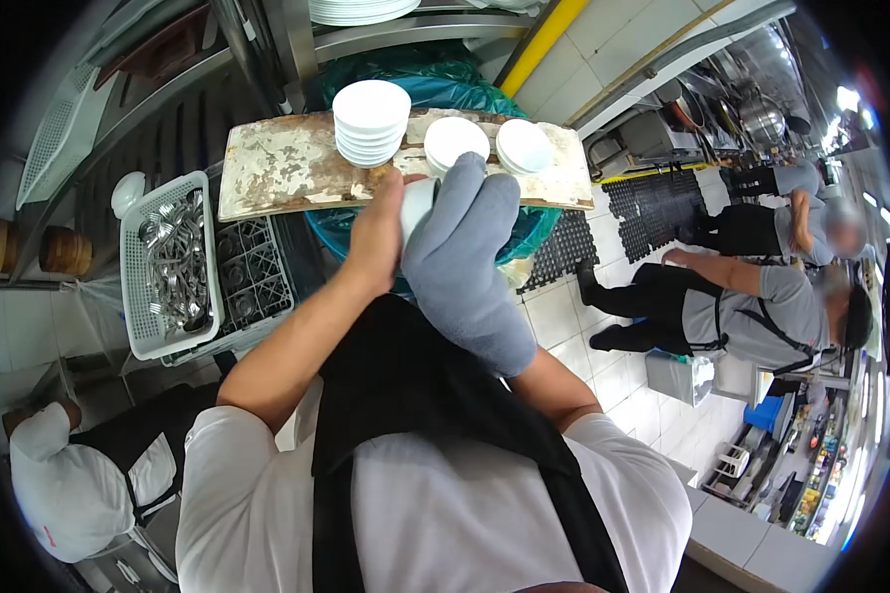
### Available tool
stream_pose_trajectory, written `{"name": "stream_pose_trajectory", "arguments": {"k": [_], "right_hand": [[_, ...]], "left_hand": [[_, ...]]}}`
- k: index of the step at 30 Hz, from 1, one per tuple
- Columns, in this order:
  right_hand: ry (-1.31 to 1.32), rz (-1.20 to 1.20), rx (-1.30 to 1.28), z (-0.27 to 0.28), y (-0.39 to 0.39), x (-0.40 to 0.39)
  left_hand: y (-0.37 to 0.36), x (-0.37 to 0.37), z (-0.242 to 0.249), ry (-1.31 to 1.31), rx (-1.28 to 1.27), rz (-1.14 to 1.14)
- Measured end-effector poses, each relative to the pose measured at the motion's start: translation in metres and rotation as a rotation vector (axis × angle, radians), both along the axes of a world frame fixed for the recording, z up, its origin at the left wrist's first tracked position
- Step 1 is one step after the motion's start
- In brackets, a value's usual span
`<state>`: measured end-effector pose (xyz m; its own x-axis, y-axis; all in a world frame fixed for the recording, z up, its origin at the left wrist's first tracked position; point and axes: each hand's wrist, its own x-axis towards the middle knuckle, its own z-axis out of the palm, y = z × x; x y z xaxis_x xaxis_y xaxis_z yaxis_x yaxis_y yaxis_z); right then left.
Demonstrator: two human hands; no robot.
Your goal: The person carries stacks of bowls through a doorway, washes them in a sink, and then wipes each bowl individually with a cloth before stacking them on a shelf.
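A small white bowl is held between my two hands, just in front of a worn wooden board. My left hand is bare and wraps round the bowl's left side. On my right hand is a thick grey glove or cloth, pressed against the bowl's right side. Three groups of white bowls stand on the board: a tall stack at the left, a lower stack in the middle, and another low stack at the right.
A white basket of cutlery stands at the left on a grey rack. Green plastic lies behind and below the board. One person is at the lower left; several people are at the right. Stacked plates are at the top.
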<state>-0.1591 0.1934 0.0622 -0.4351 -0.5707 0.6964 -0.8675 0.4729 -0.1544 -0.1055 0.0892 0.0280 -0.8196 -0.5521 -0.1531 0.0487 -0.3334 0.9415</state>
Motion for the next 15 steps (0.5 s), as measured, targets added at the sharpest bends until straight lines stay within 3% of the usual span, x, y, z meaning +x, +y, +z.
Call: {"name": "stream_pose_trajectory", "arguments": {"k": [1, 4, 5, 7, 8, 9, 11, 13, 15], "right_hand": [[0.139, 0.024, 0.094, 0.007, 0.007, -0.001], [0.568, 0.090, 0.368, 0.019, 0.020, -0.008], [0.574, 0.090, 0.369, 0.017, 0.018, -0.013], [0.143, 0.250, 0.037, 0.013, 0.007, -0.031], [0.053, 0.239, 0.019, 0.016, 0.009, -0.036], [0.058, 0.184, 0.104, 0.023, 0.012, -0.039], [0.135, 0.090, 0.279, 0.041, 0.012, -0.045], [0.264, 0.031, 0.411, 0.055, 0.006, -0.058], [0.357, 0.033, 0.493, 0.056, -0.008, -0.075]], "left_hand": [[-0.004, -0.002, 0.006, -0.141, 0.581, -0.103], [-0.011, 0.000, 0.009, -0.128, 0.688, -0.239], [-0.010, 0.001, 0.013, -0.134, 0.719, -0.302], [-0.014, 0.001, -0.006, -0.097, 0.698, -0.344], [-0.018, 0.001, -0.013, -0.136, 0.661, -0.445], [-0.020, 0.001, -0.020, -0.174, 0.621, -0.546], [-0.011, 0.005, -0.020, -0.213, 0.556, -0.442], [-0.006, 0.012, -0.018, -0.222, 0.267, -0.380], [-0.009, 0.017, -0.024, -0.228, 0.284, -0.324]]}}
